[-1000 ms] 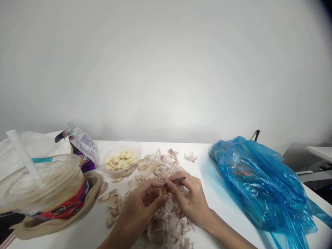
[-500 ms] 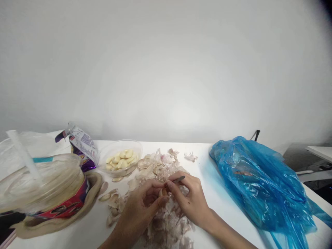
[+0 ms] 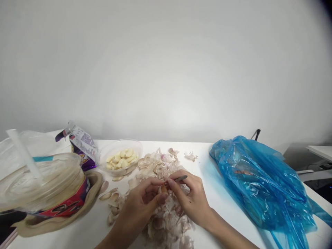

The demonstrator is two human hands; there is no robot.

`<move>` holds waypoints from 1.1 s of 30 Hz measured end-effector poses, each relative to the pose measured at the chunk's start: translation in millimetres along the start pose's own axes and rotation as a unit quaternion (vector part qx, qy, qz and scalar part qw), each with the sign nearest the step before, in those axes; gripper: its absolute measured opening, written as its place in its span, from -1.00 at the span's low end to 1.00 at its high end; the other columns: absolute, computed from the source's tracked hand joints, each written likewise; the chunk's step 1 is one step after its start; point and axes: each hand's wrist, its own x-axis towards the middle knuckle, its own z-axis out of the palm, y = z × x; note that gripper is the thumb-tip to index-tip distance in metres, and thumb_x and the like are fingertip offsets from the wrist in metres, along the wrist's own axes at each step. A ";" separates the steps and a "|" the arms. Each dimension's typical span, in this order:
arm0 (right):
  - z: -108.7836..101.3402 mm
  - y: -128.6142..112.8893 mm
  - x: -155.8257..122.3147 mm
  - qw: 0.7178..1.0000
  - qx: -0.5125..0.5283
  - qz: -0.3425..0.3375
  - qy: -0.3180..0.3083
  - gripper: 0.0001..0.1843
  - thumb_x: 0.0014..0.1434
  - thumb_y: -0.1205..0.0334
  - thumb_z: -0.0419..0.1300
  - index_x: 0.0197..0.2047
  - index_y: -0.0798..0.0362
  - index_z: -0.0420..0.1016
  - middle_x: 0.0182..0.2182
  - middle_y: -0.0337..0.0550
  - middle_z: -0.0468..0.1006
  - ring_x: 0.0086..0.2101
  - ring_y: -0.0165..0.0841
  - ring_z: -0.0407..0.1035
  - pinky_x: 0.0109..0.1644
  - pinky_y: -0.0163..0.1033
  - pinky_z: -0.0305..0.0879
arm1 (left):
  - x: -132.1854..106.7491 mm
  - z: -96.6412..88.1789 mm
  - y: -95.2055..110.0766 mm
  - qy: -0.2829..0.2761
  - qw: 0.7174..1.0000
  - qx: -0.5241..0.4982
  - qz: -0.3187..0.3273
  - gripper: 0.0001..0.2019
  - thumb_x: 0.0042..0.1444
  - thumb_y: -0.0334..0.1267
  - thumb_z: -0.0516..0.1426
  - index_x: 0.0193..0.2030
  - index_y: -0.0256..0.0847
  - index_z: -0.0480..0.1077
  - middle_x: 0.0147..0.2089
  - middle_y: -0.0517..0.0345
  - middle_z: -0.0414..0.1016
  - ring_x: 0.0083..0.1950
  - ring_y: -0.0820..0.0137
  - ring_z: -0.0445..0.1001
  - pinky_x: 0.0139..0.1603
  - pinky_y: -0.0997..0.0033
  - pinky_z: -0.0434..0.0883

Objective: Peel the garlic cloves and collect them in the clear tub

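At far left a clear-lidded tub (image 3: 59,174) carries a thick white straw (image 3: 24,155), with a purple packet (image 3: 86,157) just behind it. Next comes a clear bowl (image 3: 102,154) of peeled garlic cloves (image 3: 123,159), and nearer the person a cluster of unpeeled cloves (image 3: 112,204) lies on the white table (image 3: 218,207). The left hand (image 3: 140,204) pinches a brownish garlic clove (image 3: 163,189) between thumb and fingers, above a heap of papery skins (image 3: 167,221). Meeting it, the right hand (image 3: 192,199) pinches a slim grey tool (image 3: 181,178), its working end hidden by the fingers, so whether it touches the clove I cannot tell. Well to the right sprawls a crumpled blue plastic bag (image 3: 261,186)
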 end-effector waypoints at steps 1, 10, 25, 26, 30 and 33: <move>-0.1 0.2 0.0 1.000 0.001 0.000 0.003 -0.87 0.17 0.33 0.05 -0.35 0.12 0.40 -0.47 -0.18 0.44 -0.43 -0.41 0.33 -0.36 -0.32 0.22 | 0.3 -0.3 0.2 0.002 1.000 -0.009 -0.001 -0.79 -0.07 -0.19 0.19 -0.27 -0.19 0.39 -0.41 0.15 0.50 -0.29 0.31 0.45 -0.29 0.42 0.37; -1.7 -0.9 0.4 1.000 0.012 0.005 0.024 -0.87 0.17 0.34 0.05 -0.33 0.13 0.41 -0.44 -0.15 0.45 -0.39 -0.38 0.36 -0.31 -0.29 0.26 | 1.0 3.3 4.3 0.059 0.996 -0.066 -0.021 -0.81 -0.10 -0.21 0.21 -0.31 -0.19 0.41 -0.35 0.14 0.56 -0.31 0.37 0.48 -0.30 0.49 0.41; -2.1 -0.9 0.8 0.999 0.010 -0.009 0.044 -0.88 0.16 0.35 0.06 -0.35 0.12 0.41 -0.46 -0.16 0.46 -0.42 -0.39 0.37 -0.33 -0.29 0.27 | 2.2 2.7 7.6 0.078 0.989 -0.099 -0.080 -0.81 -0.05 -0.24 0.18 -0.26 -0.19 0.35 -0.40 0.23 0.50 -0.33 0.43 0.42 -0.27 0.51 0.35; -2.0 -1.0 0.8 0.999 0.008 -0.007 0.044 -0.88 0.16 0.35 0.06 -0.35 0.12 0.41 -0.46 -0.16 0.46 -0.42 -0.38 0.37 -0.33 -0.29 0.27 | 2.0 2.5 7.4 0.078 0.988 -0.104 -0.083 -0.82 -0.04 -0.23 0.17 -0.27 -0.19 0.35 -0.40 0.22 0.49 -0.34 0.44 0.41 -0.28 0.51 0.34; -1.6 -1.6 0.4 0.999 0.000 -0.005 0.043 -0.87 0.16 0.34 0.06 -0.35 0.11 0.42 -0.46 -0.16 0.46 -0.43 -0.38 0.37 -0.34 -0.29 0.28 | 1.3 1.6 4.4 0.073 0.986 -0.130 -0.075 -0.86 0.01 -0.19 0.12 -0.35 -0.21 0.36 -0.49 0.27 0.39 -0.39 0.46 0.35 -0.32 0.50 0.33; -1.4 -2.0 0.3 0.999 -0.002 -0.004 0.041 -0.88 0.15 0.34 0.06 -0.35 0.10 0.42 -0.46 -0.16 0.46 -0.42 -0.37 0.38 -0.33 -0.29 0.29 | 0.6 1.9 3.0 0.064 0.985 -0.145 -0.074 -0.85 0.02 -0.18 0.11 -0.36 -0.21 0.38 -0.48 0.26 0.35 -0.40 0.47 0.32 -0.33 0.50 0.33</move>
